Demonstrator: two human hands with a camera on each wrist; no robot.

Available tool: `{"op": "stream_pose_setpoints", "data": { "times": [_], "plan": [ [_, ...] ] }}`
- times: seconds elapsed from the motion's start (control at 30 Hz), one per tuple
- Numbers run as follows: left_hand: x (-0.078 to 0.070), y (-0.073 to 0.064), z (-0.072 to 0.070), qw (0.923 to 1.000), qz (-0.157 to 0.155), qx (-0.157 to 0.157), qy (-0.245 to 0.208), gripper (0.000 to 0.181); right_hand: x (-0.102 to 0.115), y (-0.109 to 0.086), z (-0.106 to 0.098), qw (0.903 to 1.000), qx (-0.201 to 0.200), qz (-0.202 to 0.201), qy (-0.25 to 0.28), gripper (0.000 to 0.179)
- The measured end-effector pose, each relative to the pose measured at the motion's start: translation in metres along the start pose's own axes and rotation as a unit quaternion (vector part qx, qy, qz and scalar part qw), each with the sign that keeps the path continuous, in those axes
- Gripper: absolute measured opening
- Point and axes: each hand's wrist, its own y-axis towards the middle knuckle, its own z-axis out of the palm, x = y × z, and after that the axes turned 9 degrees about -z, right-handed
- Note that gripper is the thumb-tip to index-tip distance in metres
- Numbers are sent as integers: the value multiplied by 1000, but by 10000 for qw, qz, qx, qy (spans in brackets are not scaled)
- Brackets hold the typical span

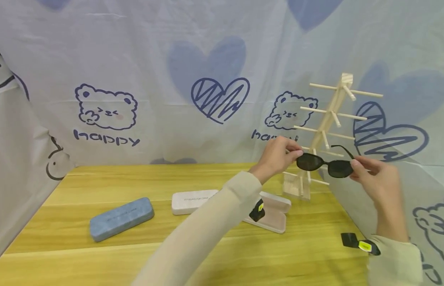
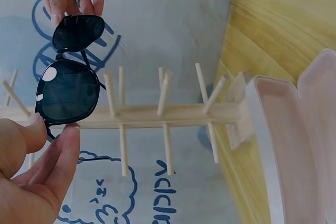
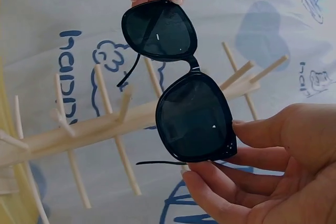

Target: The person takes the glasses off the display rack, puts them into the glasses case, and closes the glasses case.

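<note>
Hands [image 1: 278, 154] [image 1: 378, 177] | pinch black sunglasses [image 1: 317, 162] at both ends | wooden rack [image 1: 326, 122] behind

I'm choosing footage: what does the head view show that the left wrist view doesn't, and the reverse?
Only head: a closed blue oblong case, a closed white oblong case.
Only left wrist: a round white glare spot on the black-framed sunglasses.
Both: left hand and right hand holding them, pale wooden peg stand, open white pink-lined case.
</note>
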Motion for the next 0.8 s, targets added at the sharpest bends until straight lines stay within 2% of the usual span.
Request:
{"op": "stream_pose_setpoints", "data": {
  "times": [0.17,0.37,0.5,0.8],
  "plan": [
    [-1,-7,-6,9988,16,144,-472,17,6,-3,-2,9999,-31,-102,-5,52],
    [2,-19,-16,9958,-140,379,-818,17,16,-7,-4,9995,172,-112,-252,57],
    [4,-27,-24,9956,-185,342,-858,15,24,-10,-5,9978,351,-98,-560,60],
    [11,-43,-41,9938,-212,238,-1067,13,44,-17,-3,9950,616,-283,-732,63]
  ]
}}
